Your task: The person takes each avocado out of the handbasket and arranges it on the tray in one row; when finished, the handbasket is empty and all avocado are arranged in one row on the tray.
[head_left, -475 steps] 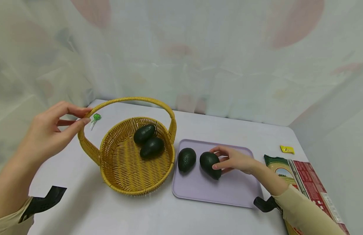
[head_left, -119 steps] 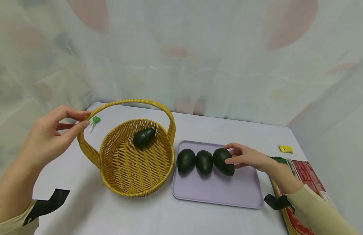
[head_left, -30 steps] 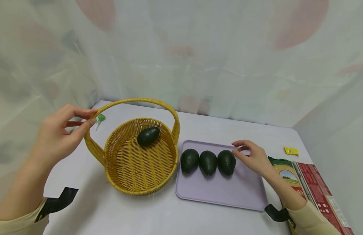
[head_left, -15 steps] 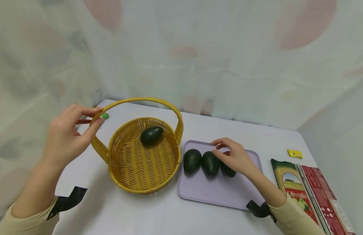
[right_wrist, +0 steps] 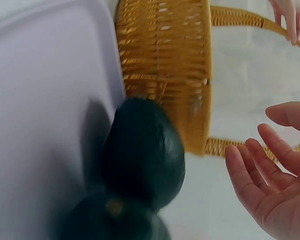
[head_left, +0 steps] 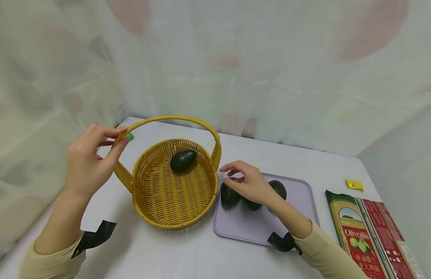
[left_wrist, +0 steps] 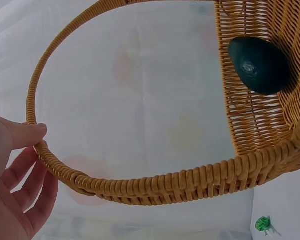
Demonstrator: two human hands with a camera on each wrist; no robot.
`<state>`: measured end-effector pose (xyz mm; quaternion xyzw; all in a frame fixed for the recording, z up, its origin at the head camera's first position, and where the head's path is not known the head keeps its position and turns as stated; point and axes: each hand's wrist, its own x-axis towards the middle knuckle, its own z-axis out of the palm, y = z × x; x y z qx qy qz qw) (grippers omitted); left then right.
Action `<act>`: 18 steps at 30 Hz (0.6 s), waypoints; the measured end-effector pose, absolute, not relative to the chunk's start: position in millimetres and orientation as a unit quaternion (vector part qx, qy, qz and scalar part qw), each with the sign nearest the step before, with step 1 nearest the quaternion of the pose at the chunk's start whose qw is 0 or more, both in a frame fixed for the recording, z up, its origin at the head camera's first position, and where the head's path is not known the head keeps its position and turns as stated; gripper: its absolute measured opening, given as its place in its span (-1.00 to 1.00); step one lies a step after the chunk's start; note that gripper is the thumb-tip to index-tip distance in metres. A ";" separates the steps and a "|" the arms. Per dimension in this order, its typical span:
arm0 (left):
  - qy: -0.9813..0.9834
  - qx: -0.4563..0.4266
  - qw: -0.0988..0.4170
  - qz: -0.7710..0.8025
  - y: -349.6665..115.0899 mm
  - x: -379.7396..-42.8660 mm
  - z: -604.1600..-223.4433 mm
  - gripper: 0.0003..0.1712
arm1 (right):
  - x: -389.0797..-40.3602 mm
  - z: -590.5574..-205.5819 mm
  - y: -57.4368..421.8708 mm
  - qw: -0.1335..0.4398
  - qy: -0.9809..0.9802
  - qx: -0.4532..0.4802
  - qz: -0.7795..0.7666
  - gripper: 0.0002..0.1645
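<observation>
My left hand (head_left: 93, 159) pinches the handle (left_wrist: 140, 190) of a yellow wicker basket (head_left: 173, 197) between thumb and fingers. One dark green avocado (head_left: 183, 161) lies inside, against the far wall of the basket. My right hand (head_left: 248, 182) is over the lilac tray (head_left: 236, 230) with relaxed fingers, holding nothing. Under it sit three avocados in a row: the left avocado (head_left: 229, 195) by the fingertips, the middle avocado (head_left: 252, 204) mostly covered by the hand, and the right avocado (head_left: 278, 188) behind the wrist. In the right wrist view, a gap separates the hand (right_wrist: 275, 175) from the nearest avocado (right_wrist: 142, 150).
A green lollipop (left_wrist: 263, 224) lies behind the basket's handle at the left. To the right of the tray are a red and green Olivoilà packet (head_left: 355, 232) and a small yellow wrapped sweet (head_left: 355, 185). A pale curtain (head_left: 264, 77) hangs behind the table.
Since the oldest frame, one avocado has gone from basket to tray. The right hand let go of the rightmost avocado and moved left across the row. The left hand keeps holding the handle.
</observation>
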<state>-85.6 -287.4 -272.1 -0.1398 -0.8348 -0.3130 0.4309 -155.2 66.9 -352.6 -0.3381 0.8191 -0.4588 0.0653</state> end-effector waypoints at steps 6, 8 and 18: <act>-0.827 -0.130 0.438 -0.329 -285.4 -86.3 -274.1 -0.77 | -153.0 -349.3 40.7 0.095 0.801 -0.377 -0.455 -0.68; -0.825 -0.124 0.440 -0.333 -285.3 -86.6 -275.1 -0.78 | -152.9 -347.5 31.3 0.095 0.799 -0.391 -0.447 -0.67; -0.813 -0.119 0.440 -0.362 -285.4 -88.2 -278.4 -0.78 | -161.7 -333.3 -9.9 0.100 0.797 -0.427 -0.416 -0.63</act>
